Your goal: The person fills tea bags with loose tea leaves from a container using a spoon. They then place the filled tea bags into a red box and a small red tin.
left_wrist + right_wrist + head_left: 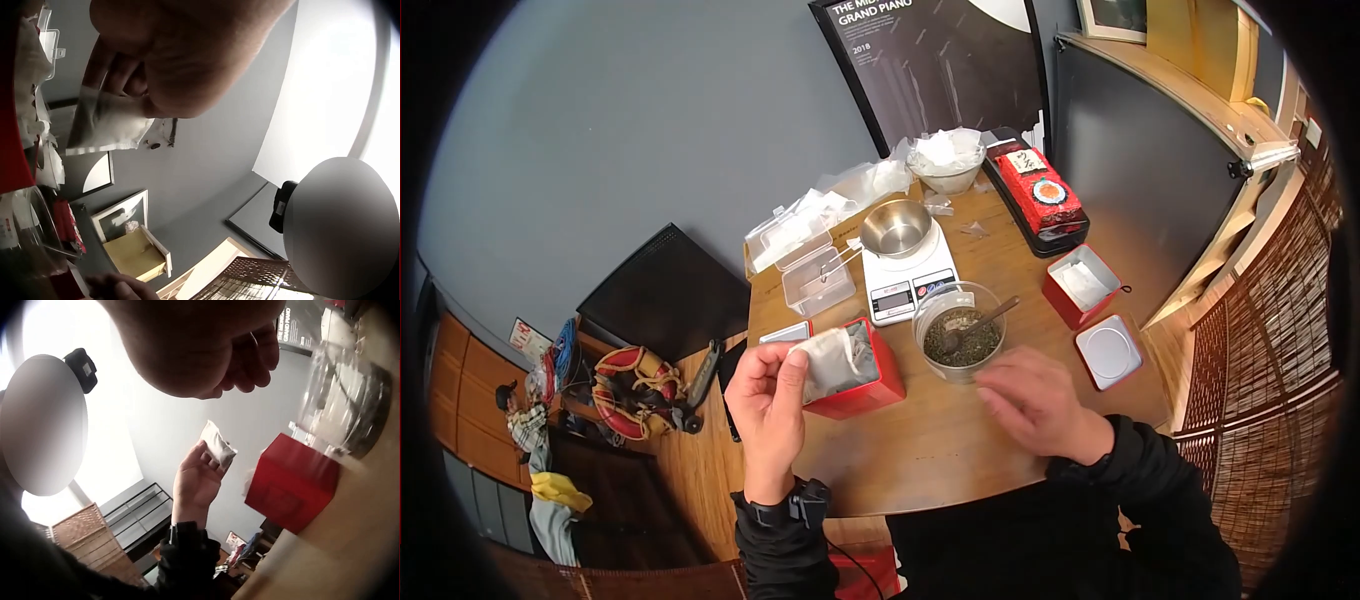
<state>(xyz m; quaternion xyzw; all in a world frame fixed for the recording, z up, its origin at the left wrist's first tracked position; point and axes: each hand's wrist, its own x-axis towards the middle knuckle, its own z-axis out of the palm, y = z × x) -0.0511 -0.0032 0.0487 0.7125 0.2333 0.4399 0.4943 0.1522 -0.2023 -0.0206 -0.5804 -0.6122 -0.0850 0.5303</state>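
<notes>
In the head view my left hand [768, 408] pinches a pale, filled tea bag [827, 362] between thumb and fingers. The bag is held up in front of an open red tin [862, 402], overlapping its mouth, and its flat shape shows in the right wrist view, as does the tin's side [294, 487]. Close to the near right side of a clear jar [918, 352] is my right hand [1037, 402], fingers loosely curled and nothing visible in them. Dried green leaves [970, 348] fill the jar's lower part. A spoon [997, 312] leans in them, its handle over the rim.
Behind the jar, a white kitchen scale [907, 282] carries a metal cup [897, 230]. Left of it stands an open plastic box [820, 284]. A second red tin [1063, 303] and a lid [1109, 352] are at right. Farther back are a bowl [948, 183] and a red package [1036, 188].
</notes>
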